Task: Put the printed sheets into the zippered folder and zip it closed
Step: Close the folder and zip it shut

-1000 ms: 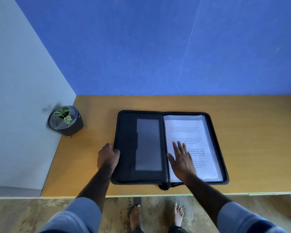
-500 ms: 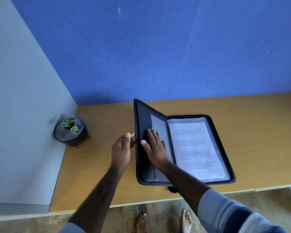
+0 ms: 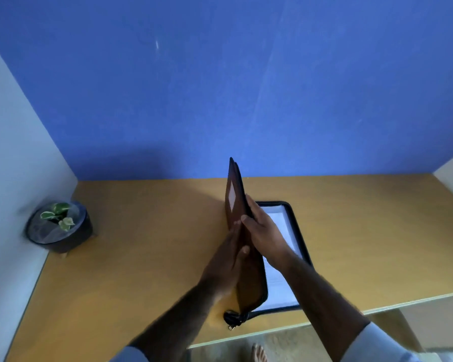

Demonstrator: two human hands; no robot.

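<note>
One wooden desk [image 3: 141, 257]; blue wall [image 3: 220, 87]

wooden desk [image 3: 147, 257], yellow-brown top; small potted plant [image 3: 59, 227] in dark round pot, far left corner; blue wall [image 3: 220, 87] behind.

Dim, bluish overall. Soft shadow left of the folder cover [image 3: 235, 205] (light from the right). Blurred, stretched edges.
</note>
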